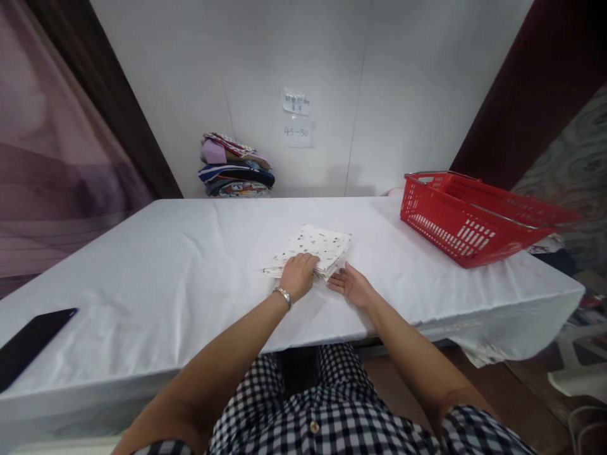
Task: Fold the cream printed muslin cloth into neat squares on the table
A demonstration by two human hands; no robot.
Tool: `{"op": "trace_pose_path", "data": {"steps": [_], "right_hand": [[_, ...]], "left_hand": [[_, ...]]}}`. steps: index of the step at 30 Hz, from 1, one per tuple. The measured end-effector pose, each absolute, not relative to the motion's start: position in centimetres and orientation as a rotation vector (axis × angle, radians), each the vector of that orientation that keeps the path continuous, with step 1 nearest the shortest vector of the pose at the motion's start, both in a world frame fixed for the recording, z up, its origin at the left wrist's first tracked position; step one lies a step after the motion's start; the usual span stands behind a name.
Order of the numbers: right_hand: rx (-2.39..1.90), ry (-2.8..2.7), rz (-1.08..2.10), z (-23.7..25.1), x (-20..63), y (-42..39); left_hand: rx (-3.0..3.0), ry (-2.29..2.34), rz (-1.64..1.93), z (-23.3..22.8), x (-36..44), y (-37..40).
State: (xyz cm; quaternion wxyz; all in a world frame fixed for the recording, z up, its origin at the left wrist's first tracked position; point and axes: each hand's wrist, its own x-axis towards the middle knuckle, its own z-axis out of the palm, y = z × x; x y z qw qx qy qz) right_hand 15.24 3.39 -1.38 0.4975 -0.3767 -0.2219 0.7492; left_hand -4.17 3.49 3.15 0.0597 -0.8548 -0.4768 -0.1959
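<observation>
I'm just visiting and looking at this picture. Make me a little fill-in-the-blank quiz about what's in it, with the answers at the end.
1. The hand resting on the folded cloth is the person's ____ hand.
2. The small dark marks on that cloth sit on a ____ ground.
3. The plastic shopping basket is coloured ____.
4. The lower paper sign on the wall reads "45-____".

Missing words: left; white; red; 50.

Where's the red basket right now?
In the head view, the red basket sits at the right end of the white-covered table, right of the folded printed cloth and the right hand.
</observation>
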Motion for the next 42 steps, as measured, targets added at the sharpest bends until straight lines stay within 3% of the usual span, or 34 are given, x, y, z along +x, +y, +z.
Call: {"op": "trace_pose_path", "data": {"steps": [7, 14, 19, 24, 28, 31, 34, 37, 42], "right_hand": [[-0.878, -0.357, 1.638, -0.8, 16.6, 5.8], [-1.043, -0.599, 1.567, -0.5, 18.5, 5.8], [-1.088, -0.928, 1.344, 4.9, 20.7, 3.2], [-1.046, -1.225, 1.171, 12.4, 22.9, 2.5], [-1.033, -1.203, 1.197, 12.9, 21.6, 6.7], [-1.216, -1.099, 1.294, 8.9, 18.9, 10.3], [-1.413, -0.998, 1.442, 3.8, 16.2, 11.8], [-1.478, -1.018, 1.492, 0.6, 14.5, 11.5], [-1.594, -1.188, 1.296, -0.6, 13.3, 11.3]], "left_hand": [[-2.664, -1.360, -0.924, 5.6, -8.0, -1.2], [-2.638, -1.466, -1.358, 9.5, -10.4, -2.6], [-2.672, -1.619, -1.744, 12.7, -11.5, -3.4], [-2.581, -1.863, -2.414, 14.6, -12.9, -2.0], [-2.378, -2.130, -2.835, 13.1, -14.4, 3.0], [-1.962, -3.000, -2.476, 9.8, -16.0, 6.9], [-1.775, -3.330, -2.144, 6.2, -17.7, 8.9], [-1.719, -3.381, -1.950, 3.7, -18.8, 9.4], [-1.678, -3.179, -1.602, 1.9, -18.8, 10.4]]}}
